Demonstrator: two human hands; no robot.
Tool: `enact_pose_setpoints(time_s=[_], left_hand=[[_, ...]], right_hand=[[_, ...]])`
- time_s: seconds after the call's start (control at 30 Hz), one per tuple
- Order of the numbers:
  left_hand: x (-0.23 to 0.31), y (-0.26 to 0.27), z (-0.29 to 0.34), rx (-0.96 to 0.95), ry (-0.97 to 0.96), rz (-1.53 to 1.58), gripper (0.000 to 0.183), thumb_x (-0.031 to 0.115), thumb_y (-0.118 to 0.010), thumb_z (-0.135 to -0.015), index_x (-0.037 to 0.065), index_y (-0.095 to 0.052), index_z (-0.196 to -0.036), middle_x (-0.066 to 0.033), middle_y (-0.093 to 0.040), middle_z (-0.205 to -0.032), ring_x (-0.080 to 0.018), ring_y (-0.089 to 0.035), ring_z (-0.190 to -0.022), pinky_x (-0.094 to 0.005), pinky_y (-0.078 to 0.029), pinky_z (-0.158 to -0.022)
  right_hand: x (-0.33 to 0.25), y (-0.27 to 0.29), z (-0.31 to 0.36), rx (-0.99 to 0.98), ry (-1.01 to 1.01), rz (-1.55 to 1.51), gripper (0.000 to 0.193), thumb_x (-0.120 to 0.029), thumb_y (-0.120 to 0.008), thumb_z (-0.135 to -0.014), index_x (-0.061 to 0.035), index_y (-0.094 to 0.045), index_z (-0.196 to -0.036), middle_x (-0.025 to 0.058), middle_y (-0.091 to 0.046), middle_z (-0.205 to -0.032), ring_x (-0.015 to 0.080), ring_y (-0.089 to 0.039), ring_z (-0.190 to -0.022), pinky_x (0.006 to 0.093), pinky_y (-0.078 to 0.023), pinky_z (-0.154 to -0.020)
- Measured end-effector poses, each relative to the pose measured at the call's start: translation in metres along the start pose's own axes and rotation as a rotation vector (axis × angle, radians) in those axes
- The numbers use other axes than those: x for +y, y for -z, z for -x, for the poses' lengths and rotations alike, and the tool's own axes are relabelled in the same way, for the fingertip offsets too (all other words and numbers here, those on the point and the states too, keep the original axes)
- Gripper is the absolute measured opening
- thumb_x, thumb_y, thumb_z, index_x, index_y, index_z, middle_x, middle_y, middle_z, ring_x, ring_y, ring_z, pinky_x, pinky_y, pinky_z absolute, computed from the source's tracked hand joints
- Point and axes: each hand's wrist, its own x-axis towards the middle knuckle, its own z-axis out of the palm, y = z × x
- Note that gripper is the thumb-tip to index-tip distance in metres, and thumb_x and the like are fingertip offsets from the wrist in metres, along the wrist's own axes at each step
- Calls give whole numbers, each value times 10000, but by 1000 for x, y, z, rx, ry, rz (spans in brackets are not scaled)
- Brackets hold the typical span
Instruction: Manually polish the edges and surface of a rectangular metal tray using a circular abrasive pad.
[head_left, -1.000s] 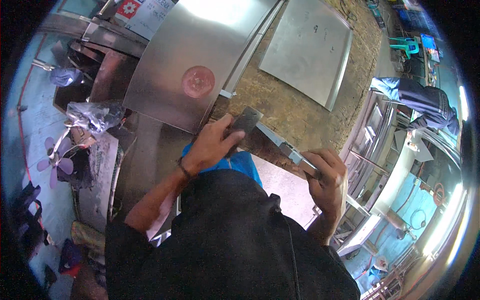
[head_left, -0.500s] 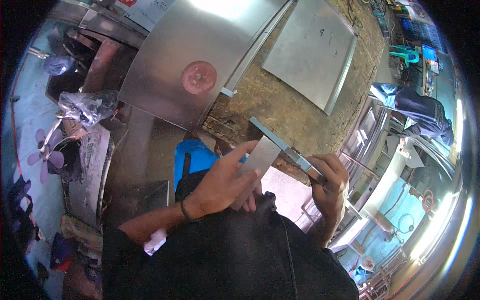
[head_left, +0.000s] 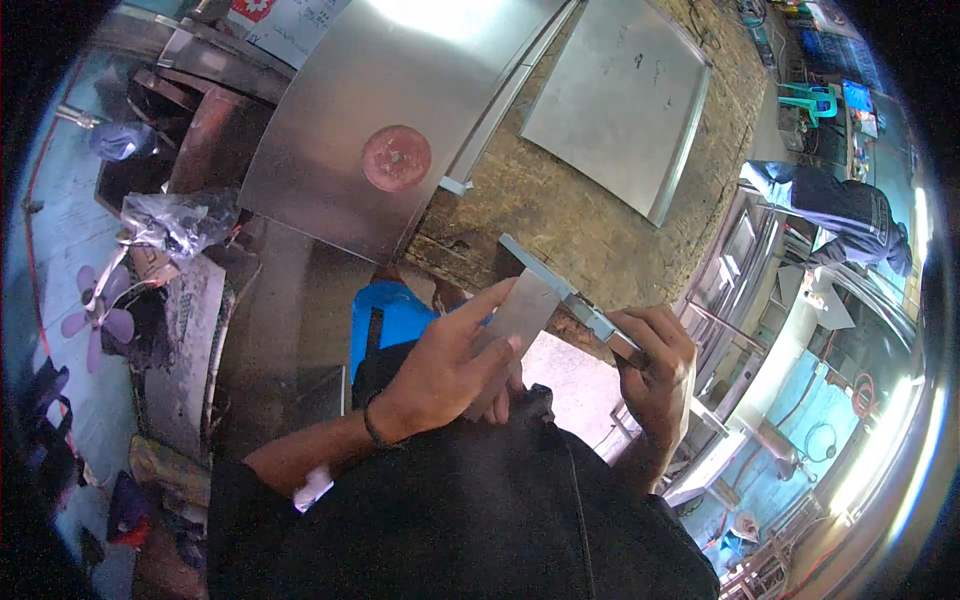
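At the far left, a purple-bladed fan (head_left: 97, 315) stands below a crumpled clear plastic bag (head_left: 180, 225). Further right, a large, silvery, curved metal panel (head_left: 320, 120) bears a dull-red round disc (head_left: 396, 158). Below it, the person's left hand (head_left: 435, 375) grips a flat grey rectangular metal plate (head_left: 518, 315), thumb across its face. The plate is held tilted in front of the body, near the edge of a worn brown wooden table (head_left: 485, 215). Its upper end meets a narrow grey metal bar-shaped tool (head_left: 533, 262) in the view; whether they touch cannot be told. A flat silvery metal sheet (head_left: 610, 120) lies on the table beyond. The right hand (head_left: 655, 370) is closed around the tool's lower end. At the far right, another person in a dark jacket (head_left: 845, 212) bends forward.
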Motion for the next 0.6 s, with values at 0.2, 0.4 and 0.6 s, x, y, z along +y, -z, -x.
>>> enact_pose_setpoints(time_s=[0.2, 0.4, 0.6], left_hand=[[5, -1, -1, -19, 35, -47, 603, 104, -539, -1080, 52, -269, -1616, -126, -669, -818, -206, -683, -581, -347, -584, -504], [4, -1, -3, -31, 9, -90, 613, 112, -536, -1082, 41, -257, -1623, -116, -665, -808, -194, -680, -586, -339, -578, -513], [3, 0, -6, -22, 32, -55, 619, 124, -543, -1081, 38, -257, -1624, -109, -665, -809, -186, -678, -587, -327, -574, -516]], right_hand=[[-1, -1, 0, -1, 5, -6, 332, -21, -785, -697, -36, -763, -1028, 131, -725, -969, 320, -688, -862, 419, -556, -750], [0, 1, 1, -11, 4, 15, 329, -23, -785, -696, -36, -759, -1023, 130, -723, -972, 318, -688, -868, 420, -556, -753], [0, 1, -2, -22, -8, 5, 329, -23, -783, -694, -29, -755, -1022, 130, -724, -966, 322, -690, -866, 415, -555, -756]])
